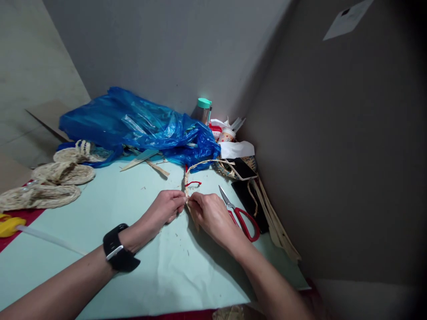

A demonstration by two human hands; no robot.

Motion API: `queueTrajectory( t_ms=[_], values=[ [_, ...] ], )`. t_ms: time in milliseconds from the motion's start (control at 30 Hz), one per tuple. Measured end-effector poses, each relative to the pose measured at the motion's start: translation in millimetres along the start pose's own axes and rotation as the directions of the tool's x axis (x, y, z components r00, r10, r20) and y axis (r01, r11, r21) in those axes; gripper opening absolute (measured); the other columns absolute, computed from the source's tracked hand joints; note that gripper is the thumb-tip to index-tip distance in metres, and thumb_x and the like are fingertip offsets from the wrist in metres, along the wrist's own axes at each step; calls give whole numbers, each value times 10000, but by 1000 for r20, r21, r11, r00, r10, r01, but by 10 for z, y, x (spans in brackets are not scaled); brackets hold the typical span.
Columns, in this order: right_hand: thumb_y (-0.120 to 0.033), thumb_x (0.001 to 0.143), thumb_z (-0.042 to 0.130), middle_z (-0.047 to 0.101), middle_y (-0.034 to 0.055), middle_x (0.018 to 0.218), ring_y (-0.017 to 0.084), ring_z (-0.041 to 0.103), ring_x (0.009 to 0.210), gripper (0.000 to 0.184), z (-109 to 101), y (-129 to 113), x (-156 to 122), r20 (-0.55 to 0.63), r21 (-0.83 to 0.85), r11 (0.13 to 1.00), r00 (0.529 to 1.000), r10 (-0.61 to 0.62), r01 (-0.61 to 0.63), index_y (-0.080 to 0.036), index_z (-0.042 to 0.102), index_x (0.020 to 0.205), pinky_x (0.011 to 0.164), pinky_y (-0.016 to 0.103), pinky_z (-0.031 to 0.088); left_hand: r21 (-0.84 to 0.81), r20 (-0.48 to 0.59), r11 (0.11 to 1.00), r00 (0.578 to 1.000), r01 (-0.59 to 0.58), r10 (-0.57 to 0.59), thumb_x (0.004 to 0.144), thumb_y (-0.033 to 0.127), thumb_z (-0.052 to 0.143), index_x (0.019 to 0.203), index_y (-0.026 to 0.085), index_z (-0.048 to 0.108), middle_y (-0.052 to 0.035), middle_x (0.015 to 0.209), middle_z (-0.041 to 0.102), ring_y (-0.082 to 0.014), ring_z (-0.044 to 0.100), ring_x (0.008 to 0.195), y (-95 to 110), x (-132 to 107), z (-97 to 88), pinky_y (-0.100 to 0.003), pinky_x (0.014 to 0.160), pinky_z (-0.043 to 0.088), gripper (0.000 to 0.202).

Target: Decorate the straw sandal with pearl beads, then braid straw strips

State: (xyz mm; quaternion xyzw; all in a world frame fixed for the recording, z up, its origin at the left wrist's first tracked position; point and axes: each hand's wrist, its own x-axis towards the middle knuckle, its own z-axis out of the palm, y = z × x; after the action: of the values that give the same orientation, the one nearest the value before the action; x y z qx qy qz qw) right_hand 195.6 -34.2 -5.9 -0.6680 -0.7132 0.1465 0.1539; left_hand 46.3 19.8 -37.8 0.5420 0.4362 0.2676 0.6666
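My left hand [169, 206] and my right hand [208, 212] meet at the middle of the table, fingertips pinched together on a pale braided straw cord [187, 178]. From my fingers the braid runs away from me, then bends right toward a phone. A thin red string [194, 182] lies against the braid. Loose straw ends hang below my right fingers, partly hidden by that hand. Just right of my right hand are red-handled scissors [245, 222], their blades pointing away and apart a little. A black watch [117, 249] is on my left wrist.
Behind the braid spreads a blue plastic bag [133, 120]. Several woven straw slippers [62, 172] lie at left, near a yellow-handled tool [10, 226]. At right, a phone [242, 169] rests on a basket, with a patterned cup [227, 134], bottle [203, 109] and straw strips [276, 222] by the wall.
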Motion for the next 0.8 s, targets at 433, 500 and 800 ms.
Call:
queueTrajectory(
  t_ms=[433,500,800],
  values=[
    [-4,858,455,659,111,843,245,636,768,235,291,-390,-203,-113,-517,849,974,-197,111,-97,604,1014,530,305,423,-95,-84,994,995,-54,46,706,288,655,654,156,628,59,514,470,-82,349,460,-55,-32,11,-222,452,219,145],
    [-8,865,445,659,119,845,245,641,766,247,386,-406,-221,-154,-557,818,950,-271,143,-74,593,1051,546,311,469,-140,-58,988,997,-61,53,718,317,671,690,155,643,52,547,488,-87,372,478,-31,-78,-20,-220,464,252,167],
    [-89,879,479,655,73,707,220,606,645,177,372,-297,-427,-204,-372,892,914,-350,258,-135,650,871,542,319,418,-236,0,969,997,-72,74,744,257,704,737,129,684,4,638,613,-54,367,453,-6,-120,-86,-199,424,207,130]
  ],
)
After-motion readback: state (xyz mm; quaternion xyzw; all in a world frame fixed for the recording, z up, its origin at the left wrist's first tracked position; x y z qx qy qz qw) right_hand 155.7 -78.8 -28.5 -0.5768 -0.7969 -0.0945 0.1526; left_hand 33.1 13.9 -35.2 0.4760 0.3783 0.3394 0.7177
